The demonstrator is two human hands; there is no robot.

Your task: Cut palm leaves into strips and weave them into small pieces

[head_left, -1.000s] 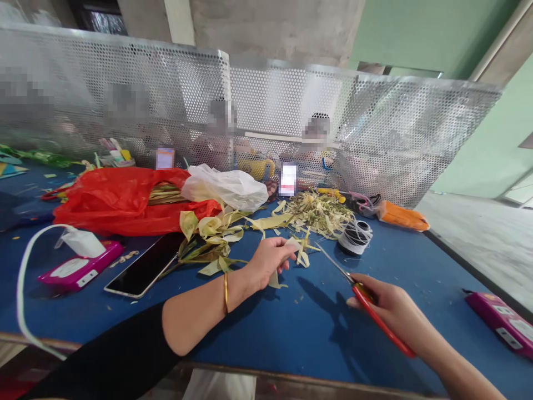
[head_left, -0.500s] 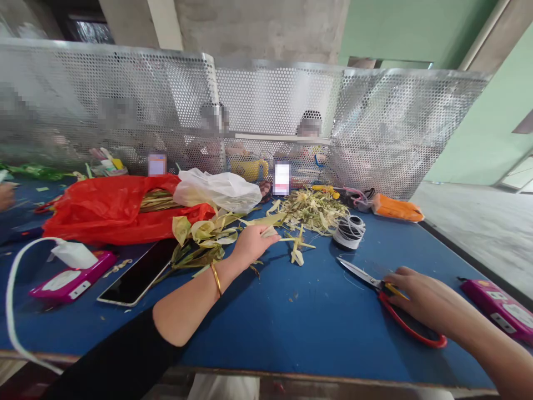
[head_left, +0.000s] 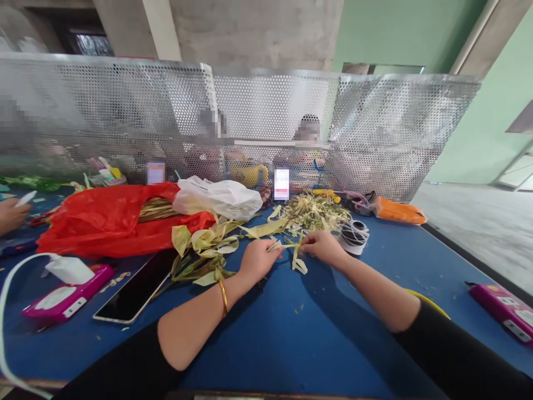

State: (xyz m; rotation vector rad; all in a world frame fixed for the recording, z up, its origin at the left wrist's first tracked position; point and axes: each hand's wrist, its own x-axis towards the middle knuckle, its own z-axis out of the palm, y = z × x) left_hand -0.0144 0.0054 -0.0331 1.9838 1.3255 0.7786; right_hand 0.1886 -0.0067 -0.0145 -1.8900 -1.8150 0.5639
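My left hand [head_left: 259, 260], with a gold bangle at its wrist, pinches one end of a small cross-shaped piece made of dried husk strips [head_left: 297, 259]. From the other side, my right hand [head_left: 326, 248] has its fingers closed at the piece's right arm; the fingertips are partly hidden. A pale curled strip hangs from the piece toward me. Just beyond lie a heap of husk shreds [head_left: 318, 212] and a long flat husk [head_left: 266, 228]. A spool of thread [head_left: 353, 238] stands beside my right wrist. Under my right forearm shows a yellow edge of the scissors [head_left: 431, 304]; the rest is hidden.
Left of my hands are loose husks [head_left: 204, 244], a red plastic bag [head_left: 100, 214], a white bag [head_left: 219, 195], a dark phone [head_left: 133, 289] and a magenta power strip [head_left: 69, 294]. A perforated metal screen [head_left: 275, 105] borders the back. Another person's hand [head_left: 12, 214] is at far left.
My right hand has let go of the scissors and moved left and away from me to the husk piece. My left hand keeps its pinch. The other person's hand has come further into view.
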